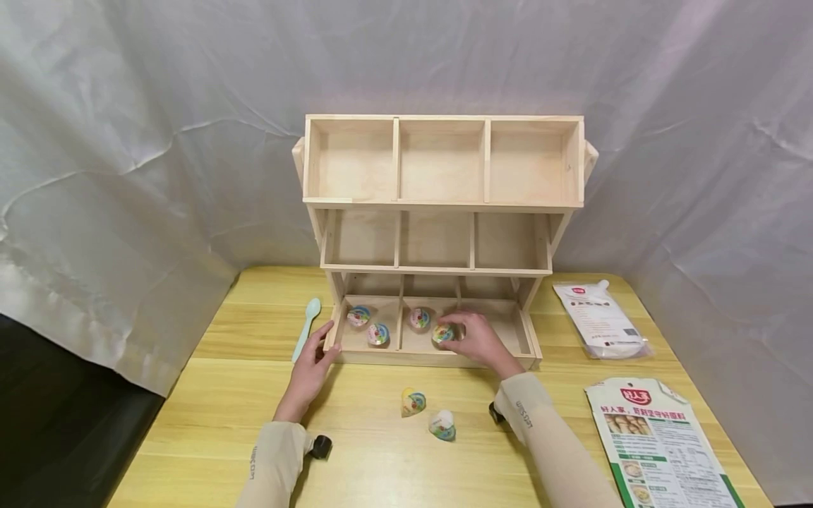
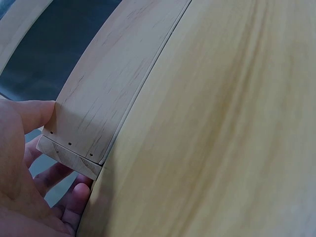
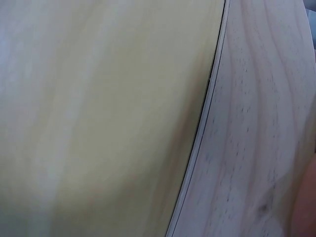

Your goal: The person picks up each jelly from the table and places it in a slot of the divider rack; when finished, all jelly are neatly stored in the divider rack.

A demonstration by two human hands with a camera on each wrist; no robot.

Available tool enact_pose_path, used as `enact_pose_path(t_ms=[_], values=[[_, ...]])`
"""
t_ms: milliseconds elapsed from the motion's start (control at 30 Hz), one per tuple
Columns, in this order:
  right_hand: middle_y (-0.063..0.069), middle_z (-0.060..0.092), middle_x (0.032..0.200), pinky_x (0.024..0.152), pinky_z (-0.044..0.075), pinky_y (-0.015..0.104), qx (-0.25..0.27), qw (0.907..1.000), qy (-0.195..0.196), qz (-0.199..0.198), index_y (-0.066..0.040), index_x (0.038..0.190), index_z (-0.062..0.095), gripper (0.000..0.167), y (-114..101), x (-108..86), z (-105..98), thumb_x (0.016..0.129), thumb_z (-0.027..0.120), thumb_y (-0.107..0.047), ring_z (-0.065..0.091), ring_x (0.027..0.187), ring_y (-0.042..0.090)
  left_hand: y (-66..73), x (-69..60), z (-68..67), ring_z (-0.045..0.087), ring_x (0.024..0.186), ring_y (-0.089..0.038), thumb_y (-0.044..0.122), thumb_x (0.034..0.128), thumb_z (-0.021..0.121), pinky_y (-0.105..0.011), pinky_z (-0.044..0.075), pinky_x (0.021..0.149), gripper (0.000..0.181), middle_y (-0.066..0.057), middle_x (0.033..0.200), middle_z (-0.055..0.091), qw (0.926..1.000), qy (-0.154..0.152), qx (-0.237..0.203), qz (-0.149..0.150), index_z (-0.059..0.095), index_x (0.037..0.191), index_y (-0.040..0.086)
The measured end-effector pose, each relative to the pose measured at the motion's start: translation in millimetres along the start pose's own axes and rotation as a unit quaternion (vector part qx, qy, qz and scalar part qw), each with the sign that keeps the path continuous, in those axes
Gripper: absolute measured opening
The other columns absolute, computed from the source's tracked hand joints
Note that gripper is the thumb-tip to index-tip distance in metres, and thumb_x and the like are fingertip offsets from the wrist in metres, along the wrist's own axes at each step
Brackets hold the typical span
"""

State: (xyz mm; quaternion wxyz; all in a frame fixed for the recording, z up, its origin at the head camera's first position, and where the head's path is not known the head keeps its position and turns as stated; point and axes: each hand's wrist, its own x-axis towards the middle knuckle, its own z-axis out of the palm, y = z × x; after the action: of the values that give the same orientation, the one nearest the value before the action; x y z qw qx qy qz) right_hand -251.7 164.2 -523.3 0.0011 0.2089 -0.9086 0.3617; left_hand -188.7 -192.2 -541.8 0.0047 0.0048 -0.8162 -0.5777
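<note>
A wooden three-tier shelf stands on the table, each tier split into three compartments. My left hand holds the bottom tier's front left corner; in the left wrist view, the thumb lies at the top edge and the fingers bend along the side. My right hand pinches a yellow-lidded jelly cup inside the bottom middle compartment. Beside it sits a pink-lidded jelly cup. Two more jelly cups occupy the bottom left compartment. The right wrist view shows mostly table and front board.
In front of the shelf, a yellow jelly cup and a whitish one lie tipped on the table. A pale blue spoon is left of the shelf. A white pouch and a green-white packet lie at right.
</note>
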Motion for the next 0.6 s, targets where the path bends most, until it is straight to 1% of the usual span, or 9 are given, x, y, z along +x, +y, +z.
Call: enact_pose_path(t_ms=[67,133,267,333,467,533,600], values=[[0.011,0.072,0.130,0.109,0.046,0.055,0.004,1.0000,0.000,-0.001,-0.008,0.128,0.072,0.051,-0.4,-0.7,-0.4,0.081,0.089,-0.016,0.063,0.124,0.035,-9.4,3.8,1.6,0.057,0.120,-0.036,0.019,0.1079,0.057,-0.028,0.047,0.091,0.057,-0.021,0.158,0.042,1.0000,0.001,0.005,0.000,0.036,0.161,0.014],[0.011,0.071,0.131,0.109,0.046,0.055,0.015,0.9999,0.000,0.000,-0.007,0.129,0.072,0.052,-0.8,-1.4,-1.3,0.081,0.089,-0.015,0.063,0.125,0.035,-13.3,5.4,2.0,0.057,0.121,-0.035,0.022,0.1079,0.057,-0.028,0.047,0.091,0.058,-0.019,0.158,0.042,1.0000,0.001,0.007,0.002,0.036,0.161,0.016],[0.012,0.071,0.131,0.108,0.046,0.056,0.045,0.9989,0.014,0.007,-0.007,0.131,0.070,0.051,-1.1,-1.8,-3.8,0.083,0.087,-0.015,0.063,0.123,0.035,-13.8,6.0,2.0,0.057,0.122,-0.035,0.024,0.1069,0.060,-0.030,0.047,0.092,0.059,-0.017,0.158,0.043,1.0000,0.000,-0.006,0.005,0.038,0.161,0.017],[0.013,0.070,0.130,0.110,0.044,0.058,0.055,0.9981,0.026,0.010,-0.008,0.132,0.069,0.049,-2.7,-2.8,-6.1,0.086,0.084,-0.015,0.062,0.124,0.037,-13.7,5.8,1.7,0.057,0.123,-0.035,0.024,0.1068,0.060,-0.031,0.047,0.092,0.059,-0.017,0.158,0.043,1.0000,0.000,-0.006,0.006,0.038,0.161,0.016],[0.012,0.070,0.132,0.114,0.038,0.063,0.051,0.9973,0.052,0.006,-0.009,0.131,0.070,0.044,-11.7,-7.2,-13.4,0.089,0.082,-0.016,0.057,0.132,0.040,-14.5,5.7,1.2,0.057,0.122,-0.034,0.024,0.1073,0.059,-0.031,0.048,0.093,0.058,-0.018,0.159,0.042,1.0000,-0.001,0.002,0.005,0.037,0.161,0.017],[0.010,0.070,0.131,0.113,0.038,0.063,0.049,0.9969,0.063,-0.002,-0.010,0.129,0.072,0.042,-18.4,-10.7,-17.7,0.089,0.082,-0.016,0.057,0.132,0.041,-15.3,5.7,0.9,0.057,0.121,-0.034,0.025,0.1074,0.058,-0.031,0.048,0.093,0.058,-0.017,0.159,0.042,1.0000,0.001,0.006,0.004,0.037,0.161,0.018],[0.009,0.070,0.130,0.111,0.042,0.061,0.046,0.9966,0.067,-0.013,-0.010,0.128,0.072,0.041,-25.6,-15.4,-22.2,0.089,0.082,-0.014,0.060,0.127,0.038,-15.7,5.6,0.5,0.058,0.120,-0.033,0.025,0.1072,0.059,-0.030,0.048,0.092,0.058,-0.018,0.158,0.043,1.0000,0.004,0.007,0.006,0.038,0.161,0.019]])
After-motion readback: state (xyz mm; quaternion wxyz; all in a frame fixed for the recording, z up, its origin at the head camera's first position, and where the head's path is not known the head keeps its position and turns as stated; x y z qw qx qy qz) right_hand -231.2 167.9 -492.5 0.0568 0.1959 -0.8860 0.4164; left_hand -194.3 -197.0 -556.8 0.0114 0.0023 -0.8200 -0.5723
